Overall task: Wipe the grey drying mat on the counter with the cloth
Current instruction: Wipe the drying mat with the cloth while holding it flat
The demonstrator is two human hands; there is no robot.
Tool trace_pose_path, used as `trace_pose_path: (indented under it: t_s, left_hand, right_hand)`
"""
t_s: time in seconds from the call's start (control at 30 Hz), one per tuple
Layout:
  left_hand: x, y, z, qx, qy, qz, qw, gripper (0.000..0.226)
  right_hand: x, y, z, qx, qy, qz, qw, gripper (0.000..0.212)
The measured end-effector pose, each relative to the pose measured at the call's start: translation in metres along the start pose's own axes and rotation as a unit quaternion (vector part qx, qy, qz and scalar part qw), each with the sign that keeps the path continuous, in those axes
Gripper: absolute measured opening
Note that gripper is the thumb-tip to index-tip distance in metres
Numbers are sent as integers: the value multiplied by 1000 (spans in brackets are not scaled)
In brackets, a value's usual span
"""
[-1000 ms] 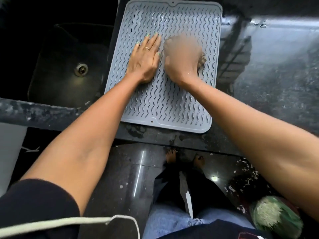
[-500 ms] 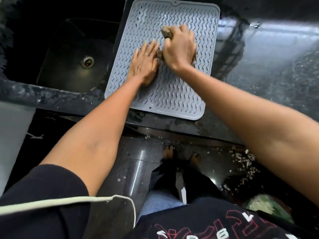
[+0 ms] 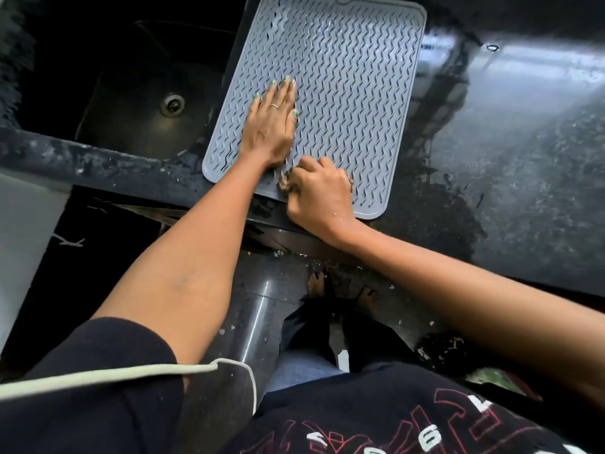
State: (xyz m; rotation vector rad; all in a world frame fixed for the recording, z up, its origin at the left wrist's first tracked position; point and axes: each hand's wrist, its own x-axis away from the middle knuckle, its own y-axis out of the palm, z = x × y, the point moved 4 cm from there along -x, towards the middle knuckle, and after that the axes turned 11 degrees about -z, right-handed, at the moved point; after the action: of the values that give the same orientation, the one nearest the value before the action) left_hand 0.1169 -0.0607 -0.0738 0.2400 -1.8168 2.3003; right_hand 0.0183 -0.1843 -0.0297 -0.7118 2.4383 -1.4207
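The drying mat (image 3: 343,93) looked like matt grey rubber with wavy raised ribs. The surface (image 3: 523,158) was glossy dark stone, speckled and wet. The cloth (image 3: 286,185) looked rough and frayed. The sink (image 3: 131,103) was dark, with a metal drain (image 3: 172,104).

1. The cloth (image 3: 284,184) is almost wholly hidden under the right hand (image 3: 319,194) at the counter's (image 3: 523,178) near edge (only frayed bits show).
2. The drying mat's (image 3: 343,77) far edge is cut by the picture's top.
3. The sink's (image 3: 147,103) far side is lost in darkness.
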Motion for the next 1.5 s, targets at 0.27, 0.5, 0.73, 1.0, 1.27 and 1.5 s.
trace_pose_path:
  t_s: [0.27, 0.5, 0.73, 1.0, 1.27, 1.5]
  left_hand:
    - [-3, 2, -1, -25, -12, -14, 1000, 53]
    - [-5, 4, -2, -13, -17, 2, 1000, 54]
    - [-2, 3, 1, -4, -15, 12, 1000, 54]
    - [-24, -29, -3, 64, -47, 132, 988, 43]
    - [-141, -56, -11, 38, -27, 14, 999, 56]
    - [-165, -48, -26, 13, -14, 39, 999, 55]
  right_hand:
    - [-91, -54, 63, -58, 154, 71, 984, 33]
    - [1, 0, 20, 23, 42, 33, 998, 28]
    - [27, -6, 10, -124, 40, -63, 989, 33]
    - [-47, -81, 54, -549, 179, 9, 816, 17]
    - [-188, -110, 105, -418, 206, 81, 881, 16]
    - [-277, -76, 124, 5, 128, -22, 992, 48]
